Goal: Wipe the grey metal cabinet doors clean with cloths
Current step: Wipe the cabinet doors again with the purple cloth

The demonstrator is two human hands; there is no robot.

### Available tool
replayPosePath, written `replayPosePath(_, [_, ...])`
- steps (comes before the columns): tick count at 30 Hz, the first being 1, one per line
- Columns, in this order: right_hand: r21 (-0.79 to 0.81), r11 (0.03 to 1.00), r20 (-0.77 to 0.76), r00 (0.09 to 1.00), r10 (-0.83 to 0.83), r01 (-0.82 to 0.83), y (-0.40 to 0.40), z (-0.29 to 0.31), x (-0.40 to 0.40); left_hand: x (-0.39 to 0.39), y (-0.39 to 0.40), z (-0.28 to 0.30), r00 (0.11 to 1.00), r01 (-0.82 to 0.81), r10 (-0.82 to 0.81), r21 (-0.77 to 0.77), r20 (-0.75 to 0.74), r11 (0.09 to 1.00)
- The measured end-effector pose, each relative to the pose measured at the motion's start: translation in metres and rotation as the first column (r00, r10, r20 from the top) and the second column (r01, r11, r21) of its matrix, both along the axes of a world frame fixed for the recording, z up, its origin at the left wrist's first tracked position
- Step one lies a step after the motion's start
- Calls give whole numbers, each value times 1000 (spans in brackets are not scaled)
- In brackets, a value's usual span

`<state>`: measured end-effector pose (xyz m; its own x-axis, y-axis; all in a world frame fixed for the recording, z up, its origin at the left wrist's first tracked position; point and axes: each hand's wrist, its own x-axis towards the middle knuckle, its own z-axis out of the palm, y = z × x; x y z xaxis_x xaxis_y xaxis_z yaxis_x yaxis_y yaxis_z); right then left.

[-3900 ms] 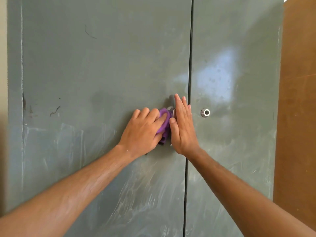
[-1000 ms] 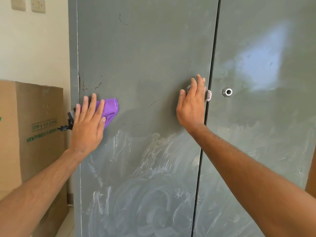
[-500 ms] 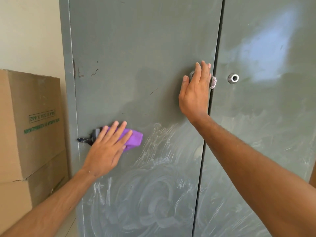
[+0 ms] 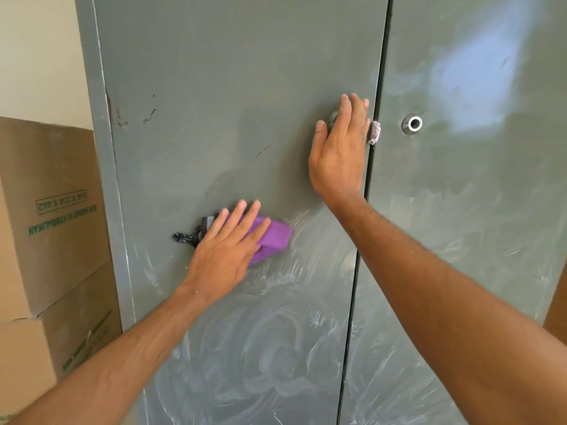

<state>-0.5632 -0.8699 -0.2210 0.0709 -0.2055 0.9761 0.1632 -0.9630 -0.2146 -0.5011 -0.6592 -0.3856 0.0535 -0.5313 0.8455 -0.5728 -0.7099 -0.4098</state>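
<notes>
Since half a second ago, the left hand (image 4: pixel 225 251), its grip flat and open, has pressed the folded purple cloth (image 4: pixel 273 240) rightward across the left grey metal cabinet door (image 4: pixel 233 87). Stacked brown cardboard boxes (image 4: pixel 52 216) stand left of the cabinet; the cloth's long axis runs roughly level, pointing right. The right hand (image 4: pixel 339 154), fingers straight, rests flat over that door's handle near the centre seam, the round silver lock (image 4: pixel 412 125) just beyond.

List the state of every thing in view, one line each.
Left cabinet door: closed, smeared with white streaks on its lower half.
Right cabinet door: closed, streaky.
Purple cloth: folded, pressed flat against the left door.
Left hand: fingers straight, pressing the cloth.
Right hand: flat on the left door.
Cardboard boxes: stacked, closed.
</notes>
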Motion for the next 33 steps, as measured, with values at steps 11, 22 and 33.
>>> replayPosePath(11, [-46,999,-40,999,12,-14,-7,-2,-1,-10,-43,7,997,12,-21,109,80,994])
replayPosePath(22, [-40,999,-52,998,22,-24,-5,-3,-4,-18,-70,22,998,36,-38,51,52,998])
replayPosePath(33, [-126,992,-152,988,-7,-13,-17,-3,-18,-26,-112,15,995,92,-91,-35,29,995])
